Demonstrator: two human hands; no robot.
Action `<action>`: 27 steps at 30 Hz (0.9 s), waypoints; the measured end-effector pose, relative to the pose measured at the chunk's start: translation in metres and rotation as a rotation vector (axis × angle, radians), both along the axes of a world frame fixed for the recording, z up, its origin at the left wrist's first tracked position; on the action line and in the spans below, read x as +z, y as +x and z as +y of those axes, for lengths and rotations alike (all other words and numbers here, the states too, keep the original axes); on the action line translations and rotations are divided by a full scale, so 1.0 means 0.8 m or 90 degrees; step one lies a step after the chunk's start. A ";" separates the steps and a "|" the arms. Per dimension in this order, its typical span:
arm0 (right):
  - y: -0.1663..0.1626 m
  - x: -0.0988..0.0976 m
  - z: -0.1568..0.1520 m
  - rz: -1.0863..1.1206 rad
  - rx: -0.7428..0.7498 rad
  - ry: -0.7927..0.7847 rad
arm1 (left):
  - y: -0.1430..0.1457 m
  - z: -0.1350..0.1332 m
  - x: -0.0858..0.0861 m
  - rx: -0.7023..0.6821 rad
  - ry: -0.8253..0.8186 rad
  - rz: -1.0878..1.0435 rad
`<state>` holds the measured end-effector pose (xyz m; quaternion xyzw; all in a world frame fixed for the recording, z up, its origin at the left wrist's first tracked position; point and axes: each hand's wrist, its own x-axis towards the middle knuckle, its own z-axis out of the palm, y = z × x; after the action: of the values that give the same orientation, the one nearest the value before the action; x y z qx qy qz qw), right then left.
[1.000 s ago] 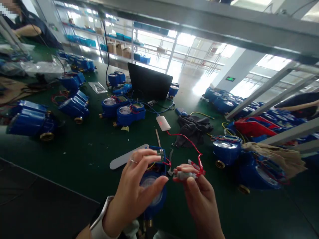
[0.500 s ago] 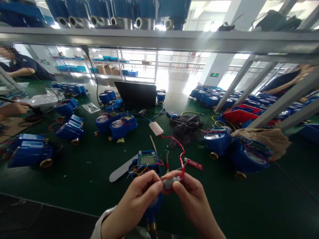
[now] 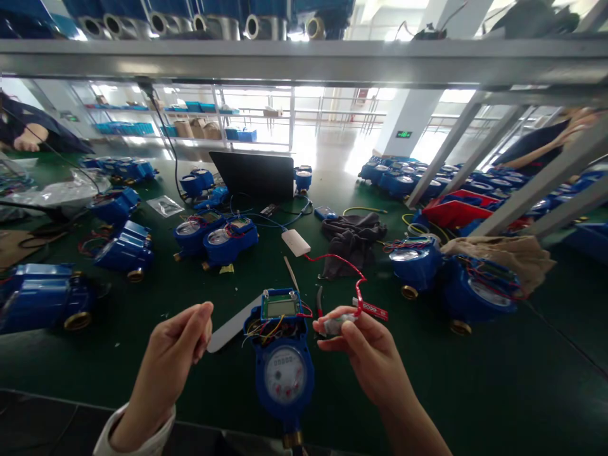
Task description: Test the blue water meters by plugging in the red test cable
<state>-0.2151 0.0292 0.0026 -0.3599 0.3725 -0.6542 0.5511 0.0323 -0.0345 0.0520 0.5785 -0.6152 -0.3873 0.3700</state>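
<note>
A blue water meter [image 3: 284, 360] lies on the green table [image 3: 456, 386] right in front of me, its cover off, a small LCD board [image 3: 280, 308] and coloured wires showing at its top. My right hand [image 3: 363, 354] pinches a small grey cylindrical part [image 3: 338, 324] just right of the meter; a red wire [image 3: 346, 266] runs from it to a white box [image 3: 296, 242]. My left hand [image 3: 171, 361] hovers left of the meter, fingers loosely curled, holding nothing I can see. A flat white tool [image 3: 231, 329] lies between that hand and the meter.
Many more blue meters [image 3: 216, 236] sit around the table, with a laptop [image 3: 253, 177], a dark cloth [image 3: 350, 239], a beige cloth [image 3: 503, 254] and a red tray [image 3: 453, 213]. A metal shelf rail [image 3: 304, 63] crosses overhead. Other people sit at far left [image 3: 28, 133] and right [image 3: 546, 149].
My left hand let go of the grey part and swung out to the left, uncovering the meter's dial. My right hand kept the part and rose a little to the right.
</note>
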 end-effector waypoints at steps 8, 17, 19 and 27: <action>-0.005 -0.010 -0.018 0.209 -0.102 0.035 | 0.016 -0.025 -0.024 0.049 -0.153 -0.276; 0.001 -0.010 -0.026 0.461 -0.044 -0.009 | -0.065 -0.034 -0.045 -0.268 -0.065 -0.122; -0.002 -0.014 -0.020 0.468 -0.044 0.003 | -0.077 -0.026 -0.046 -0.280 -0.077 -0.128; -0.011 -0.020 0.004 0.559 -0.075 -0.007 | -0.095 -0.006 -0.052 -0.231 -0.224 -0.234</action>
<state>-0.2242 0.0320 -0.0132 -0.5846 0.5876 -0.4720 0.3005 -0.0440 -0.0396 0.0103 0.4465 -0.8227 -0.2238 0.2716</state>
